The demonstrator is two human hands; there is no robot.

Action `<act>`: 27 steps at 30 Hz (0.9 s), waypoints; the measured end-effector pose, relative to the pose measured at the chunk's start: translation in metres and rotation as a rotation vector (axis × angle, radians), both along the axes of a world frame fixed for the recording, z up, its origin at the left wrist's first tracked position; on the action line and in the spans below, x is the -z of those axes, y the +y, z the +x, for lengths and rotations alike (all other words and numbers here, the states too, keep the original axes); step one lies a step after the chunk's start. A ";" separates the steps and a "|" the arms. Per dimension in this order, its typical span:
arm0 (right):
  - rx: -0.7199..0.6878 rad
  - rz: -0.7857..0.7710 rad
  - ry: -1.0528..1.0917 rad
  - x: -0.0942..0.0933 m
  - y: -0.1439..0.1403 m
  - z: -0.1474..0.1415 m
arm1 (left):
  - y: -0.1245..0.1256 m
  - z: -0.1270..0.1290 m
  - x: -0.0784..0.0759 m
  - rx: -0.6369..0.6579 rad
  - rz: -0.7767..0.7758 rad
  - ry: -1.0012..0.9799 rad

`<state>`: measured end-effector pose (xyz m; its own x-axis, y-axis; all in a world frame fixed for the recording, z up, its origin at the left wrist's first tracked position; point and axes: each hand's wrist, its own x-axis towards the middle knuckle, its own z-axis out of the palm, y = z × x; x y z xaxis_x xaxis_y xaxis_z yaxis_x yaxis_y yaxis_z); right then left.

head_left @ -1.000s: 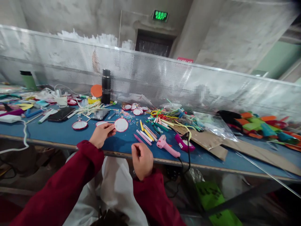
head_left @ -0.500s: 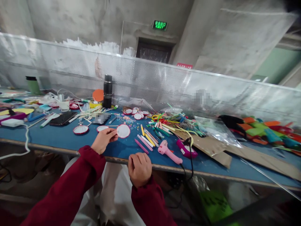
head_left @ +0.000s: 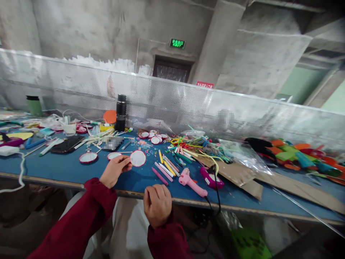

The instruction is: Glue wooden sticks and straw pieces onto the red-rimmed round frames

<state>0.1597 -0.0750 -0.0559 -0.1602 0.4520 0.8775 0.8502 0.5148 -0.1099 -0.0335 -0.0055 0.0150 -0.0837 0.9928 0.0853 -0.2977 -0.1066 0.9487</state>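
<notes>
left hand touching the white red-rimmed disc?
Touching. The head view shows the left hand with its fingertips pinching the left edge of the white red-rimmed disc, no gap between them. The right hand is a closed fist at the table edge.

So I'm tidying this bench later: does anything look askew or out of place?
Mostly loose clutter. Coloured sticks lie scattered beside the pink glue gun, whose cord hangs over the table edge. The left hand pinches a red-rimmed white disc; the right hand is fisted at the edge.

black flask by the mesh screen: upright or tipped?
Upright. The black flask stands on its base on the blue table, long axis vertical, top end up.
</notes>
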 end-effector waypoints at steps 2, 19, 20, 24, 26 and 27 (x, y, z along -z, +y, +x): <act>-0.003 0.002 0.001 0.000 0.000 0.000 | -0.001 0.000 0.000 0.002 0.002 0.002; -0.010 0.024 0.022 0.003 0.002 -0.002 | 0.006 -0.003 0.009 -0.011 0.031 0.243; -0.008 0.025 0.021 0.003 0.002 -0.002 | 0.006 -0.003 0.009 -0.010 0.033 0.244; -0.001 0.028 0.020 0.003 0.002 -0.002 | 0.005 -0.004 0.009 0.002 0.043 0.246; 0.001 0.029 0.022 0.002 0.002 -0.002 | 0.005 -0.004 0.009 0.005 0.047 0.246; 0.001 0.029 0.021 0.002 0.003 -0.002 | 0.005 -0.004 0.009 0.005 0.049 0.247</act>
<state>0.1578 -0.0724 -0.0579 -0.1412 0.4263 0.8935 0.8483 0.5174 -0.1129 -0.0377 -0.0004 0.0057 -0.0497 0.9873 0.1510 -0.0582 -0.1538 0.9864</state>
